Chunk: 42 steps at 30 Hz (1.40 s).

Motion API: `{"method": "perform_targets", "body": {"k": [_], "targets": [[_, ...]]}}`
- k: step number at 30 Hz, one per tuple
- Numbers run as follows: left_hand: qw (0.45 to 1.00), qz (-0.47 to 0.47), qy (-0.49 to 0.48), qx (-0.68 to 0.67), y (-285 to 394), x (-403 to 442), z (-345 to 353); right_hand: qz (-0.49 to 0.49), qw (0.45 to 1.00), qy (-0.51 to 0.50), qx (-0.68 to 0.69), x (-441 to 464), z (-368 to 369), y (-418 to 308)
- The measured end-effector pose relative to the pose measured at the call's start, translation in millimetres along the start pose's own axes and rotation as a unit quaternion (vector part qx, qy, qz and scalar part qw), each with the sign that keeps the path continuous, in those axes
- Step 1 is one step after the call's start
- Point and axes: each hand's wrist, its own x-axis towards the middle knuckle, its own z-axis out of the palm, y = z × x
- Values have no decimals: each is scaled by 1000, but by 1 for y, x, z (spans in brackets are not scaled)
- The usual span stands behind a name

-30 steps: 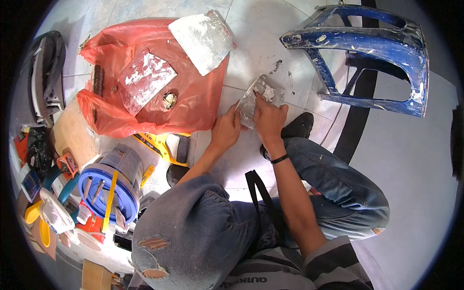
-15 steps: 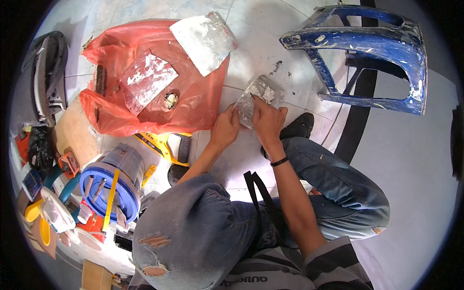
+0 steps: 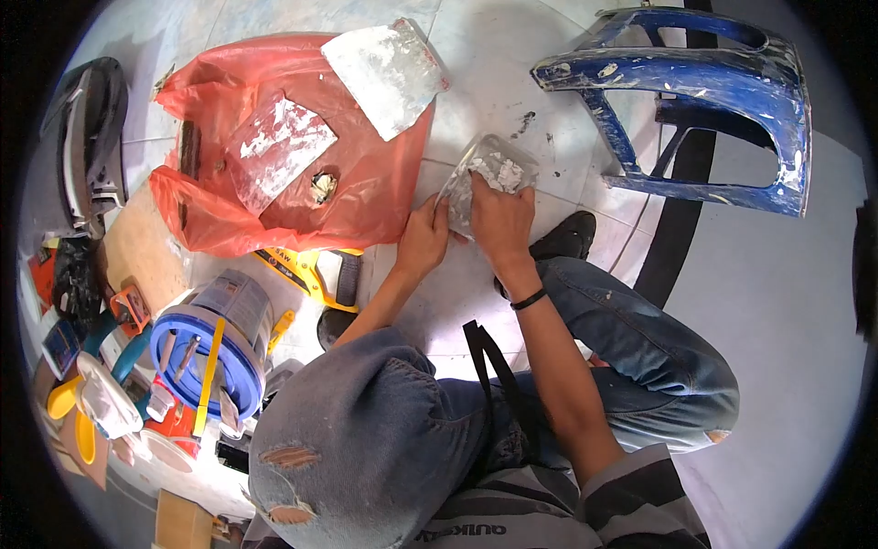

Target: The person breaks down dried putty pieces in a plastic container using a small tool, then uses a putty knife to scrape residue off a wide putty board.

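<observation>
A clear plastic container with white clumpy material in it sits above the tiled floor in front of me. My left hand grips the container's left edge, with the thumb along its side. Over the container's near part is my right hand, knuckles up and fingers curled in toward the white clumps. Whatever those fingers hold, if anything, is hidden beneath the hand. To the left, a red plastic bag lies spread out, bearing a white-smeared sheet and a second whitened plate.
A paint-spattered blue plastic stool lies on its side at upper right. Left of my knee stand a yellow-handled saw and a blue-lidded bucket with tools on top. My shoe is close to my right hand.
My right hand has shifted slightly left and up, farther over the container, and its fingers are more curled. The left hand keeps its hold on the edge.
</observation>
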Motion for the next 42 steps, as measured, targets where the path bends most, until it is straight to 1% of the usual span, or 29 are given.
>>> {"method": "perform_targets", "body": {"k": [1,2,4,5,7,10,11,12,13,17,19,21,22,24,25,26,27,28,29,31,32,33,34,35,37,38,40,41,42], "targets": [[1000,-2,1,0,-4,0,1,24,999,-21,-3,0,0,-2],[1000,-9,-11,-2,-8,1,2,24,999,-21,-3,0,0,-5],[1000,-15,-22,-4,-5,2,2,77,996,-38,-32,1,0,-7],[1000,-13,-22,12,-4,0,2,76,996,-38,-32,3,3,-9],[999,-12,-24,27,5,-4,0,76,997,13,-2,6,8,-8],[1000,-11,-5,-9,14,-3,-3,77,996,29,29,7,0,-9],[1000,-1,0,19,14,-3,-4,75,996,28,30,7,-5,-11],[999,10,4,46,14,-3,-4,73,997,6,39,4,-11,-12],[999,8,3,44,13,-3,-4,72,996,-17,47,1,-14,-12],[998,-10,12,62,5,-1,-3,51,998,-17,26,1,-8,-15],[997,-22,14,71,-4,0,0,52,998,1,34,0,-5,-16],[1000,-19,14,9,-9,0,3,63,998,-19,16,-1,-3,-17],[1000,-20,14,9,-9,0,2,73,997,-35,-3,0,-3,-19],[995,-19,11,93,-8,0,1,76,996,-28,-24,1,3,-28],[996,-18,10,92,-10,0,2,80,996,-18,-45,1,7,-33],[996,14,23,80,-14,2,4,80,996,-15,-46,1,8,-37],[996,47,38,68,-15,5,3,119,993,-3,-22,1,11,-42],[996,50,41,68,-17,6,3,157,988,7,4,0,14,-45],[995,51,40,82,-20,5,4,154,988,9,5,0,15,-44],[993,52,44,94,-10,2,3,200,978,16,63,0,16,-37],[995,24,29,96,-6,1,2,196,978,16,63,0,16,-34],[995,-4,14,98,-2,0,1,170,982,18,76,-2,13,-33],[995,-6,14,96,-5,-1,2,144,986,18,87,-6,9,-31],[995,2,18,96,-7,-1,3,145,986,15,85,-11,5,-30],[995,12,22,99,-7,-1,2,132,990,-24,51,-14,-10,-35],[995,10,23,99,-6,0,1,134,989,-22,51,-15,-13,-35],[995,11,22,99,-4,0,2,103,994,-16,47,-16,-17,-33],[994,25,26,102,-4,-1,1,104,993,-14,46,-13,-15,-27],[993,39,29,104,-4,-2,1,104,995,-3,7,-8,-9,-16]]}}
